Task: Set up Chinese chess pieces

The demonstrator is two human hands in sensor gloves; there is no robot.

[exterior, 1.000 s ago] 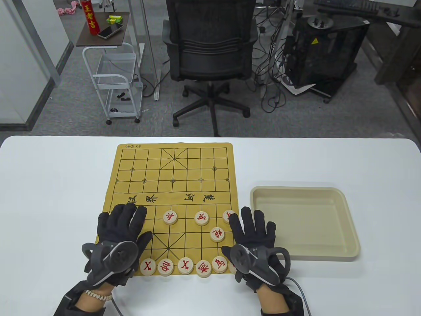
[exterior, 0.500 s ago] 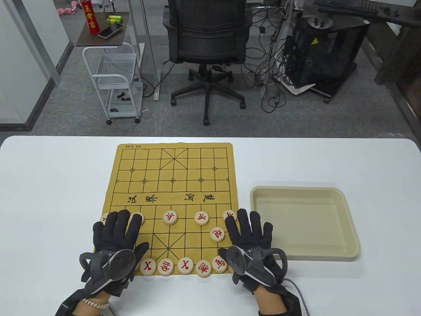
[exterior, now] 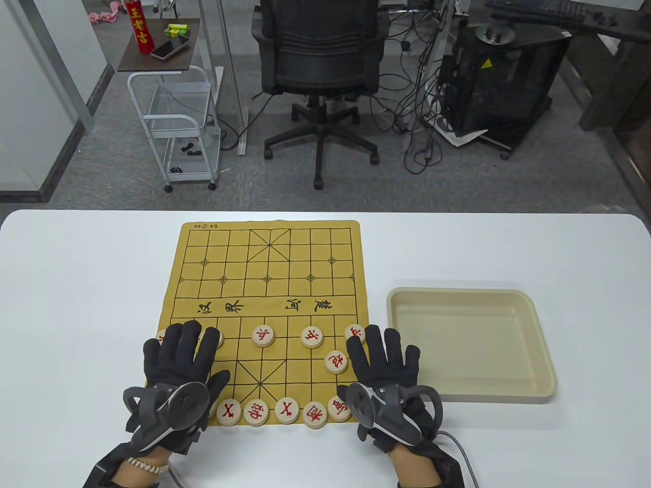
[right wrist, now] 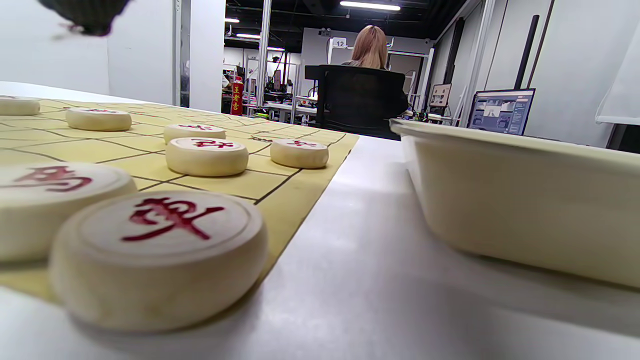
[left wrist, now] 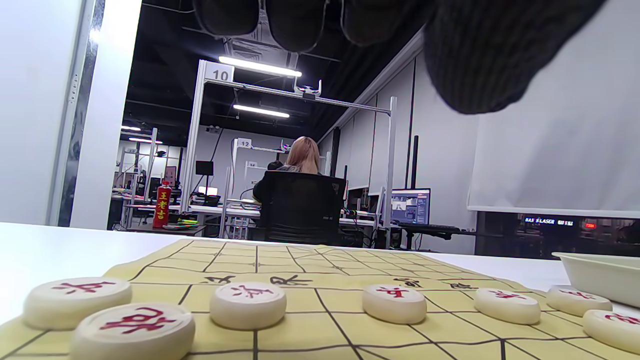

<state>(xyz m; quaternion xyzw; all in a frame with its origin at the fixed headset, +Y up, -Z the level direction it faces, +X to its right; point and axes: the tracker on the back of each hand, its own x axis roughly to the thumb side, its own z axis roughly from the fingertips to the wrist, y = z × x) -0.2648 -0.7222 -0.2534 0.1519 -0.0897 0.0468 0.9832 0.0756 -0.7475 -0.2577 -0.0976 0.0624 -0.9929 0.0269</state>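
A yellow chess board mat (exterior: 269,274) lies on the white table. Round wooden pieces with red characters stand on its near half: a near row (exterior: 287,410), a soldier row (exterior: 263,335) and one piece between them (exterior: 336,361). My left hand (exterior: 178,353) lies flat, fingers spread, over the mat's near left corner and partly covers two soldier-row pieces (exterior: 215,336). My right hand (exterior: 382,358) lies flat at the mat's near right edge. Neither holds anything. The left wrist view shows pieces (left wrist: 247,304) under my fingers (left wrist: 295,20). The right wrist view shows a piece (right wrist: 160,250) close up.
An empty beige tray (exterior: 539,351) stands right of the mat, close to my right hand; it also shows in the right wrist view (right wrist: 520,195). The mat's far half carries no pieces. An office chair (exterior: 319,61) and a small cart (exterior: 178,127) stand beyond the table.
Both hands have slid back a little toward the near edge. The left hand has uncovered parts of two soldier-row pieces. The chair behind the table has rolled away.
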